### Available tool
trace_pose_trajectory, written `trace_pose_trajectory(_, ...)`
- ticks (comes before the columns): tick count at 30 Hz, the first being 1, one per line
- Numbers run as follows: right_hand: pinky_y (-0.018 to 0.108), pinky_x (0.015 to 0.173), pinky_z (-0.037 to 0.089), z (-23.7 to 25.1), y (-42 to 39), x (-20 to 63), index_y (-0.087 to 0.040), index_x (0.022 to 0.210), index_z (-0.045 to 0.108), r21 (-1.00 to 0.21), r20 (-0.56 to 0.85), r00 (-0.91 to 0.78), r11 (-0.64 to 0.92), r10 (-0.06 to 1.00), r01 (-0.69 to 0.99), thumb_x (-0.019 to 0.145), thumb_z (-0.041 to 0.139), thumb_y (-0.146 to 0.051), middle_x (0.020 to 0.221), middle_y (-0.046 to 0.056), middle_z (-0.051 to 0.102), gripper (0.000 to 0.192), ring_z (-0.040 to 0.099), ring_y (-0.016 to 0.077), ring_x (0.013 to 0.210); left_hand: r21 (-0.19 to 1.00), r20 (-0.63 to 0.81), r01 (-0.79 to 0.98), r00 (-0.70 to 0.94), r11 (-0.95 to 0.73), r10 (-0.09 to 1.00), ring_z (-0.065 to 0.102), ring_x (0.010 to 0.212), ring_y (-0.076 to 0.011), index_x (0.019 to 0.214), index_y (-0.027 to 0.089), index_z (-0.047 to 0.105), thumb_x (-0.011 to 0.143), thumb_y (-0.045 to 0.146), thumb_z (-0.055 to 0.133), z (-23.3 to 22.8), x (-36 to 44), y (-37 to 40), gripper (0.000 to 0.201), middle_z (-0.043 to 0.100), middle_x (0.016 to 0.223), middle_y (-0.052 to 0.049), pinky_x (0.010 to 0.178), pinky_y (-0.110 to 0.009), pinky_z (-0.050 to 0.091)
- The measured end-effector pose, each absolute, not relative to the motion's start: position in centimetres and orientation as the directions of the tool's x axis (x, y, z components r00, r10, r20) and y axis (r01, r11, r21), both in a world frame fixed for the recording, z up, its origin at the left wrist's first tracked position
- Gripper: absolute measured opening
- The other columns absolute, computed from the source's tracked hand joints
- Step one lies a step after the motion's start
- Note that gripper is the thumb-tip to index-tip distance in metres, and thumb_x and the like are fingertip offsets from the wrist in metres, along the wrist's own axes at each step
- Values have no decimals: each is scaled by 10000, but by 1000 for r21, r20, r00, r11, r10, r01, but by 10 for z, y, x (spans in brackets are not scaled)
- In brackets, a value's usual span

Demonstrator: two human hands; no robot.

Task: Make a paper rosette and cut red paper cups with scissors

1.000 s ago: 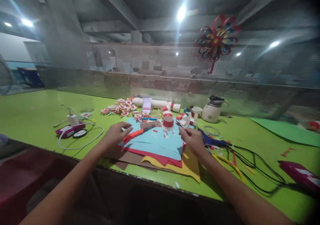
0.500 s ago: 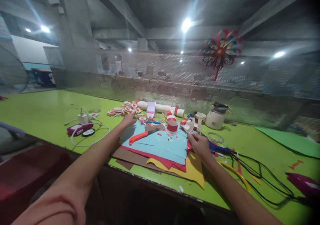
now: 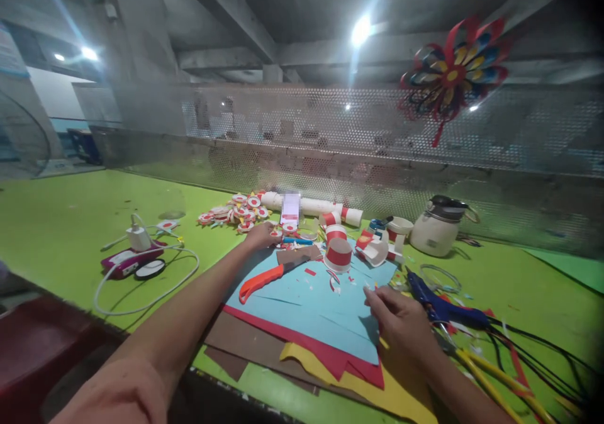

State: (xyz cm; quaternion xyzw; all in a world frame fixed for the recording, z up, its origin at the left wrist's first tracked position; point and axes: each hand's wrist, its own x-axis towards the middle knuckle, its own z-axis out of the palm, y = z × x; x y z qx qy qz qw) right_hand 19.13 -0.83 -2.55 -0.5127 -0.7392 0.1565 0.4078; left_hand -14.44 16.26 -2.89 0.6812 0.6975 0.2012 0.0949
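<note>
The right hand is over the blue sheet, thumb and finger bent close; I can't tell if they pinch anything. Farther off, the left hand is curled, with a small red and white disc just right of its fingertips; I can't tell if it holds anything. The disc looks like paper, so likely light, a bit stiff and easy to crush: best held by its edge. The green table spreads past both hands. Behind it are a screen full of holes and a bright lamp.
</note>
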Motion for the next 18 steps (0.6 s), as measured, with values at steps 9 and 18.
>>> trace_pose_trajectory(9, 246, 538, 411, -25, -10, 191, -180, 650, 630, -660, 426, -138, 412, 894, 628, 870, 483, -446, 581, 9, 610, 376, 550, 152, 556, 294, 47, 955, -53, 37, 997, 598, 912, -209, 1020, 135, 607, 835, 373, 568, -11, -187, 139, 303, 619, 1029, -62, 795, -395, 496)
trace_pose_trajectory(18, 249, 530, 404, -26, -9, 192, -176, 635, 621, -661, 431, -128, 409, 893, 630, 869, 468, -461, 587, 13, 606, 400, 544, 154, 560, 282, 60, 959, -48, 30, 997, 576, 992, -218, 1151, 161, 544, 863, 321, 538, -20, -169, 139, 329, 564, 1166, -88, 823, -420, 495)
